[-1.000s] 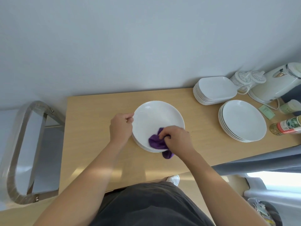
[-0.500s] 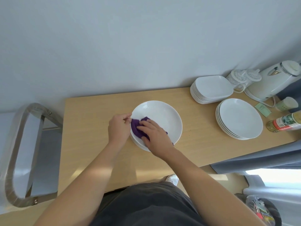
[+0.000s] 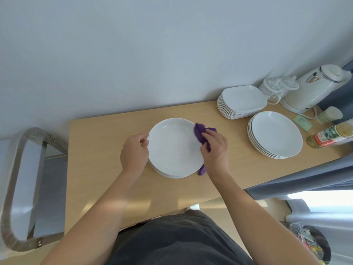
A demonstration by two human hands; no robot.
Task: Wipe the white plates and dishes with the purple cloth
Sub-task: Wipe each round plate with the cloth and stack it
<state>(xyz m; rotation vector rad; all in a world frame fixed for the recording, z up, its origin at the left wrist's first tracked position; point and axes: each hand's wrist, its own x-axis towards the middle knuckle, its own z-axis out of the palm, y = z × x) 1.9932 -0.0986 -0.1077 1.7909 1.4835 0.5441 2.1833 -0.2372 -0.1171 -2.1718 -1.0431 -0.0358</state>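
A round white plate (image 3: 172,148) lies on top of another plate in the middle of the wooden table (image 3: 99,150). My left hand (image 3: 134,153) pinches the plate's left rim. My right hand (image 3: 215,150) grips the purple cloth (image 3: 200,133) and holds it against the plate's right rim; a tail of cloth hangs out below the hand. A stack of round white plates (image 3: 276,136) sits to the right, and a stack of square white dishes (image 3: 241,101) stands behind it near the wall.
At the right end of the table stand a white kettle (image 3: 313,90), two patterned white mugs (image 3: 277,87), a small cup (image 3: 328,115) and a lying bottle (image 3: 332,134). A metal-framed chair (image 3: 24,188) is left of the table. The wall runs along the table's far edge.
My right hand has swept the purple cloth from the plate's near edge, over to its left side, then across to its right rim. My left hand stays on the left rim.
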